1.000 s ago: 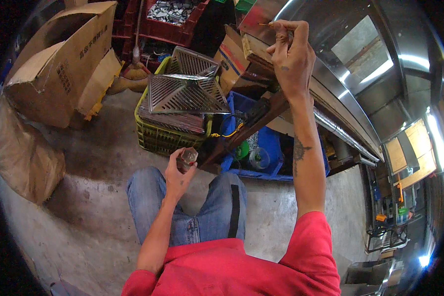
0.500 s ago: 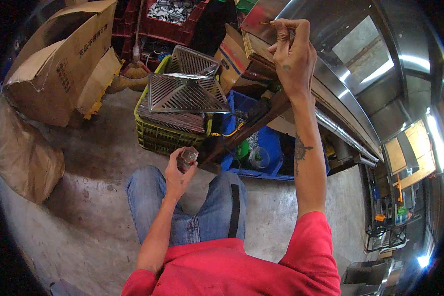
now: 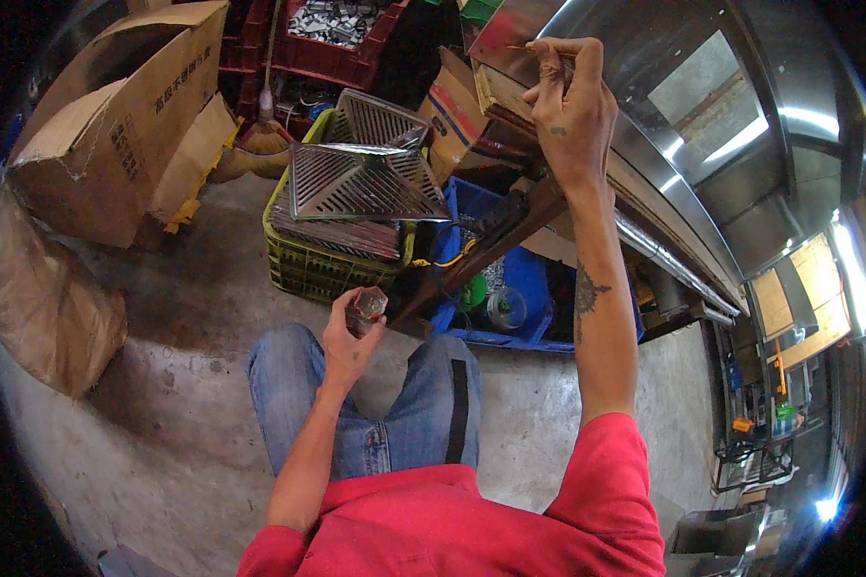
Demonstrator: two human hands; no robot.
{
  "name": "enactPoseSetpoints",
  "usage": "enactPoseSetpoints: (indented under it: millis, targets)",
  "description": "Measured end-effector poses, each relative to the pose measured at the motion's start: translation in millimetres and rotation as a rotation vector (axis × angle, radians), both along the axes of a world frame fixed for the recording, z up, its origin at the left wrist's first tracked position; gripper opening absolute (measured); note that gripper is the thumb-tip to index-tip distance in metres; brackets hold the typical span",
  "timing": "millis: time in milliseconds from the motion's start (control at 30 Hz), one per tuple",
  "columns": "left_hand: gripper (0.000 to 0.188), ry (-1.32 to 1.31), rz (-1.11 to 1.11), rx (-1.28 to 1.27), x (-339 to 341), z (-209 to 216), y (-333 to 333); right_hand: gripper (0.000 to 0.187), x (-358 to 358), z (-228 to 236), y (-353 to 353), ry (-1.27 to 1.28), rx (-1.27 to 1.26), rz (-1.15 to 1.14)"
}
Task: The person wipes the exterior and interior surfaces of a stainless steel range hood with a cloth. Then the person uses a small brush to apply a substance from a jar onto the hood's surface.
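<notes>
My left hand [image 3: 349,338], above my knees, is closed round a small clear faceted jar [image 3: 369,303] with its open top facing up; what is inside is hard to make out. Raised far to the right, my right hand [image 3: 575,106] pinches a thin brown stick [image 3: 522,47], perhaps a small brush. The stick points left, in front of a shiny metal panel [image 3: 520,27]. Whether its tip touches the metal I cannot tell. Below that hand runs a stack of wooden boards [image 3: 505,99] at the edge of the metal.
Slotted metal panels [image 3: 370,183] lie on a yellow-green crate [image 3: 313,269]. Behind the bench leg stands a blue bin [image 3: 539,303] with small parts. A red crate [image 3: 356,62] of metal pieces, a broom [image 3: 263,139] and a big cardboard box [image 3: 115,135] are further off.
</notes>
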State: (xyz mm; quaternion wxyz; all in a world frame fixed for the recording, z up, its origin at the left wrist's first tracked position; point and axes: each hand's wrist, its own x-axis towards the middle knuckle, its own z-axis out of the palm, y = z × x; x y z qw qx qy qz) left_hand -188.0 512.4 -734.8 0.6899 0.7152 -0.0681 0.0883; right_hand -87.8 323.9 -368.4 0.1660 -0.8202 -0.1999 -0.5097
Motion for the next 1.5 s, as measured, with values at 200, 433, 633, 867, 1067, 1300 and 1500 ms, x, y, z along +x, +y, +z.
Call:
enactPoseSetpoints:
  millis: [200,433,633,867,1067,1300,1500]
  targets:
    - [0.057,0.015,-0.005,0.002,-0.9,1.9,-0.3,0.019,-2.6,0.7,-3.2,0.040,-0.017,-0.017]
    - [0.057,0.015,-0.014,-0.007,-1.2,1.1,0.3,0.015,-0.1,0.3,-0.3,0.003,0.003,-0.007]
    - [0.056,-0.015,-0.009,-0.015,-0.5,-1.3,-0.6,0.021,2.3,0.0,-5.5,0.003,-0.048,-0.066]
    - [0.056,-0.006,0.005,0.007,-0.3,-2.5,-0.9,0.017,-3.7,1.6,1.1,0.066,0.020,-0.047]
    - [0.057,0.023,-0.004,-0.001,-1.4,-1.3,0.5,0.015,-0.5,0.6,0.5,0.032,0.010,-0.034]
    - [0.057,0.000,-0.013,0.009,-1.7,2.6,-0.4,0.009,3.9,-0.8,-4.9,-0.014,-0.003,0.011]
    - [0.059,0.021,-0.010,-0.039,0.5,1.9,3.1,0.016,-36.6,-25.9,18.0,-0.119,0.259,0.306]
